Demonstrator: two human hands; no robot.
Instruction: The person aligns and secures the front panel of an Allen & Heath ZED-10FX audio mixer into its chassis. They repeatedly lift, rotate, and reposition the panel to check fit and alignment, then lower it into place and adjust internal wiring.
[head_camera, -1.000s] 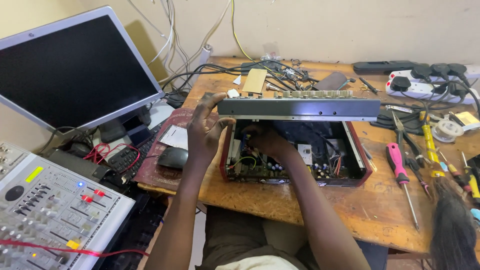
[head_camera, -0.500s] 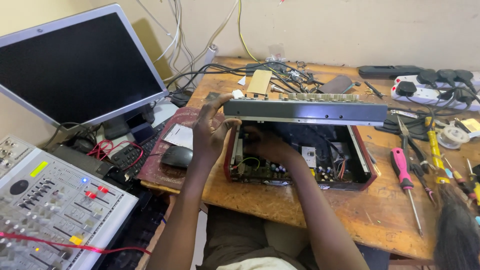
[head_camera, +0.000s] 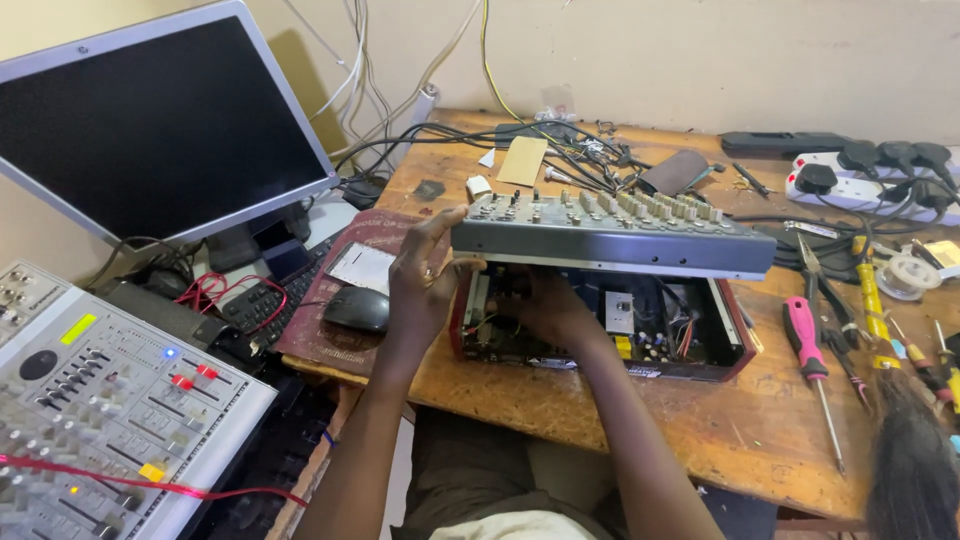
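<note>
An opened audio mixer lies on the wooden workbench (head_camera: 760, 430). Its red case (head_camera: 700, 368) holds circuit boards and wires. The grey top panel (head_camera: 610, 238), covered with knobs, is lifted and tilted above the case. My left hand (head_camera: 425, 280) grips the panel's left end and props it up. My right hand (head_camera: 550, 305) reaches under the panel into the case, its fingers among the parts at the left side; whether they hold anything is hidden.
A pink-handled screwdriver (head_camera: 812, 362) and other tools lie right of the case. A mouse (head_camera: 357, 308) rests on a dark red book at the left. A monitor (head_camera: 150, 130), a second mixer (head_camera: 95, 400), power strips (head_camera: 860, 170) and tangled cables surround the bench.
The view has tilted and drawn closer. My left hand keeps the panel raised while my right hand stays inside the case, shifted slightly left.
</note>
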